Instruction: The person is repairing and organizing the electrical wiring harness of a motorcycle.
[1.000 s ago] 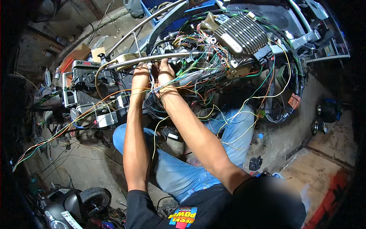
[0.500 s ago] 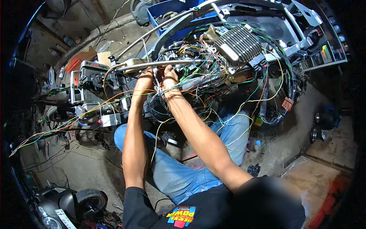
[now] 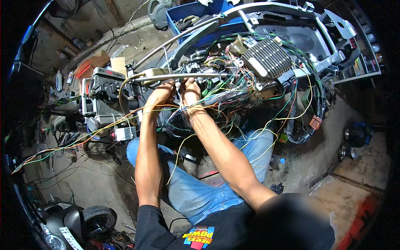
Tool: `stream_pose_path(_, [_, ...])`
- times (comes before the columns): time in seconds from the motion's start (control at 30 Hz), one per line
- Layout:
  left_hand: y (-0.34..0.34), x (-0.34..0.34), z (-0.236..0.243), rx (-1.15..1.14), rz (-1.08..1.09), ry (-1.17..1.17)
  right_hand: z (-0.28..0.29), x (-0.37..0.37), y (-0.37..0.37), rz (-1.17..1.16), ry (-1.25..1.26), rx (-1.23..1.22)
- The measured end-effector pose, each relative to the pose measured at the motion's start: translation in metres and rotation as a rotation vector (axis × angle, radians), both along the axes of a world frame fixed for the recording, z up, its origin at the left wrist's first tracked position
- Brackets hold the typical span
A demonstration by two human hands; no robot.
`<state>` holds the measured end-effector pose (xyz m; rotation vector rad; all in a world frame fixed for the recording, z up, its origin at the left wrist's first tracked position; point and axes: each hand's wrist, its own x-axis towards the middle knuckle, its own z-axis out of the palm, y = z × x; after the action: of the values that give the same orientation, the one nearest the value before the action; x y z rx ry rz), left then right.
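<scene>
At 11 o'clock from centre, the left hand (image 3: pixel 161 93) and right hand (image 3: pixel 191 93) remain by the silver tube (image 3: pixel 210 76); chiefly the view has shifted, suggesting work continues there. Coloured wires (image 3: pixel 182 108) lie at their 6 o'clock; fingertips hidden, grip cannot be told.

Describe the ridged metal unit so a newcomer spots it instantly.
Find the grey metal frame arching across the top of the picture. Below its arch, up and to the right of the person's right hand, sits a blocky silver-grey unit. Bold parallel ridges across its face set it apart from the thin coloured wires bunched beside it.
</scene>
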<state>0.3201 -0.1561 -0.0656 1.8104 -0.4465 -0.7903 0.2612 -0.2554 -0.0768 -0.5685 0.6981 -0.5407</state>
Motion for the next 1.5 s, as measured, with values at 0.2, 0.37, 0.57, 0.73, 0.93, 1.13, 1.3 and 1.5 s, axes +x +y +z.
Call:
stream_pose_path(0.2, [0.003,-0.003,0.021,0.124,0.032,0.145,0.002,-0.005,0.005,0.037,0.074,-0.042])
stream_pose_path(0.37, [0.001,-0.004,0.033,0.125,-0.055,0.187,-0.008,-0.007,0.001,0.006,0.020,-0.002])
stream_pose_path(0.57, [0.001,-0.002,0.036,0.159,-0.200,0.092,-0.006,-0.013,0.000,-0.009,0.055,-0.020])
stream_pose_path(0.73, [0.006,0.010,0.000,0.447,-0.665,-1.051,-0.020,-0.015,-0.007,0.058,-0.040,-0.081])
stream_pose_path(0.93, [0.020,0.019,-0.007,0.305,-0.634,-0.800,-0.015,-0.015,-0.004,0.118,-0.092,0.014])
stream_pose_path(1.13, [0.012,-0.044,0.071,0.216,-0.408,0.221,-0.007,-0.056,0.005,0.070,0.094,0.047])
stream_pose_path(1.3, [0.008,-0.052,0.040,0.126,-0.256,0.002,-0.008,-0.056,-0.012,0.102,-0.052,0.120])
stream_pose_path(1.5, [0.010,-0.059,0.007,-0.021,-0.084,0.124,0.007,-0.062,-0.017,0.285,0.062,-0.161])
